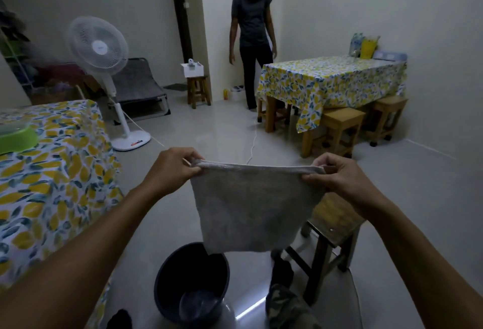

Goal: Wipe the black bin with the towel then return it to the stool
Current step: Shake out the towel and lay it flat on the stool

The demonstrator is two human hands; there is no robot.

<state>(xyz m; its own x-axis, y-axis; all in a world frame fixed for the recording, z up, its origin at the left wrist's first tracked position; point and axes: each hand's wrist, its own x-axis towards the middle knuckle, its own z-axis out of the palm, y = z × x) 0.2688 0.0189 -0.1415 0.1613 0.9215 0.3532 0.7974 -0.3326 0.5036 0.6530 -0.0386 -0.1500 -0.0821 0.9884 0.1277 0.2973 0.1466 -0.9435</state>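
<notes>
1. Two hands hold the towel (252, 205) stretched flat at frame centre. The left hand (173, 169) pinches the upper corner at 9 o'clock of the towel; the right hand (337, 174) pinches the upper corner at 3 o'clock. Fingers and thumb of each hand are curled onto the top hem.
2. The towel is grey and hangs vertically, top edge taut between the hands, lower edge free.
3. The black bin (192, 284) stands upright on the floor at 6 o'clock, directly below the towel. Its mouth faces up. The towel's lower edge overlaps the bin's rim in view; contact cannot be determined.
4. The stool (333, 226) stands at 4 o'clock, just beside the bin, partly hidden behind the towel and right forearm.
5. A table with a leaf-print cloth (47, 184) lies at 9 o'clock, carrying a green bowl (15, 137).
6. A white pedestal fan (100, 48) stands at 10 o'clock.
7. A second person (252, 33) stands at 12 o'clock beside another covered table (332, 80).
</notes>
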